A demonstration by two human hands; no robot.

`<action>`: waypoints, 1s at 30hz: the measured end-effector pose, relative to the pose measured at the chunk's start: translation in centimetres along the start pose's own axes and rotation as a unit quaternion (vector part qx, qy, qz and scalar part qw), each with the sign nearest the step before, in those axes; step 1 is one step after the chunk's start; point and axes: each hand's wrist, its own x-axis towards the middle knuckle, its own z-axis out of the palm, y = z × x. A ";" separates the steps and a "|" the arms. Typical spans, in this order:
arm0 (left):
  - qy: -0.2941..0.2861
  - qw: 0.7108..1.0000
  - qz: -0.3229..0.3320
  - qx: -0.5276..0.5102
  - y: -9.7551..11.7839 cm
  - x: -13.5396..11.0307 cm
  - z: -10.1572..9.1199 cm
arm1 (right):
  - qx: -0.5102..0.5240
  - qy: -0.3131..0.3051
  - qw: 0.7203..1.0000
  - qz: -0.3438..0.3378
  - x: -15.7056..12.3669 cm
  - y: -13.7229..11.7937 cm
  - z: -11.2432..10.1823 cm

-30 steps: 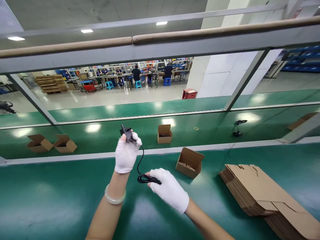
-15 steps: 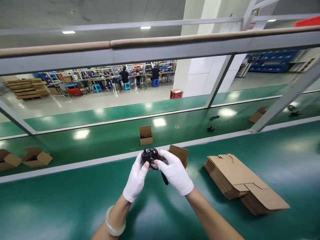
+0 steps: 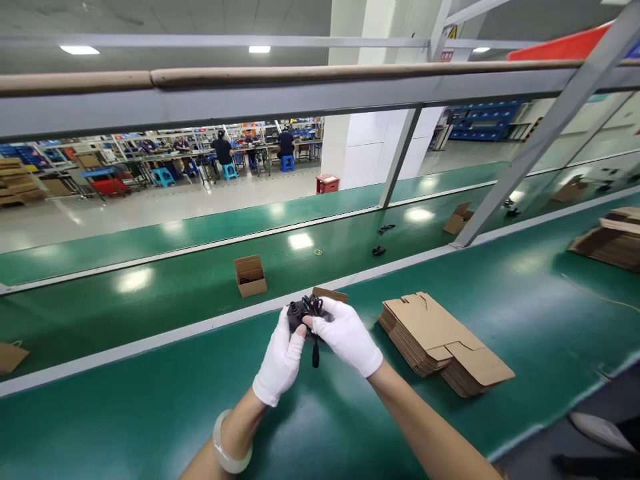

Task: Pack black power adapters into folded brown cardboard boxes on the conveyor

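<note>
Shiny green covers the long bench. Above it, the left hand pinches a black gadget, and the right hand pinches the looped black cord right beside it. Both hands block most of a brown box just behind them. Flat cardboard lies piled to the right, and an open box stands farther back, past the white strip.
</note>
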 end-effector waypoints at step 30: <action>0.012 0.995 -0.096 0.011 -12.4 5.4 4.0 | -0.576 -0.272 0.771 0.015 6.5 6.3 -2.6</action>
